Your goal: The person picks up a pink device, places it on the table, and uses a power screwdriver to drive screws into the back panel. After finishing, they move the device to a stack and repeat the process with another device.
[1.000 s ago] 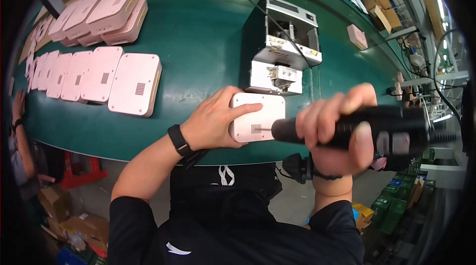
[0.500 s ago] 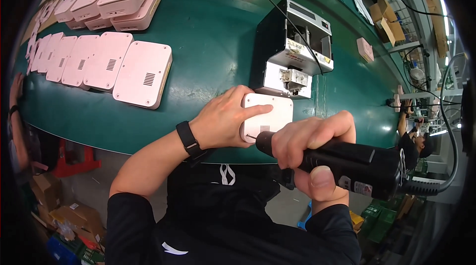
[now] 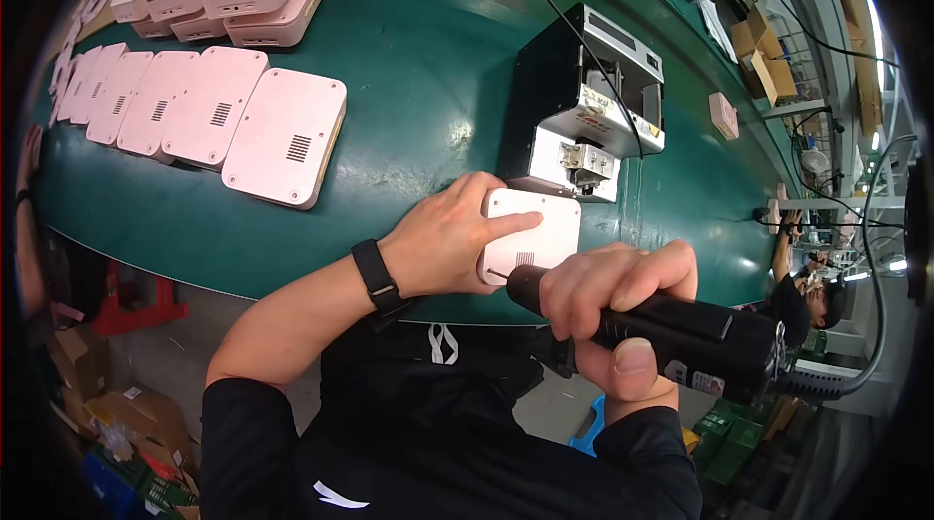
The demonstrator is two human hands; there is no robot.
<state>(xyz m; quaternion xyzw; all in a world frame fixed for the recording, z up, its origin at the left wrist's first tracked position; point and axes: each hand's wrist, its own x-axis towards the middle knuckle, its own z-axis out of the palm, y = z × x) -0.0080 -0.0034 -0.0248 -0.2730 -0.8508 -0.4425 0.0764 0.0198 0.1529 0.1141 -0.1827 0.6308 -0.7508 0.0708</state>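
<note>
Here, the left hand (image 3: 443, 248) presses flat on a pink box (image 3: 530, 233); the right hand (image 3: 608, 311) grips a black screwdriver (image 3: 671, 335); more pink boxes (image 3: 209, 111) lie nearby.

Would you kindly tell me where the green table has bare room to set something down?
Bare green table lies between the pink casing row and the screw feeder. It is crowded where the left hand holds the white casing under the electric screwdriver.

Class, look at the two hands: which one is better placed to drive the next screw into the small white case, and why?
Probably the right hand: it already grips the black electric screwdriver, whose tip sits at the white case. The left hand lies flat on that case, pinning it to the green table.
</note>
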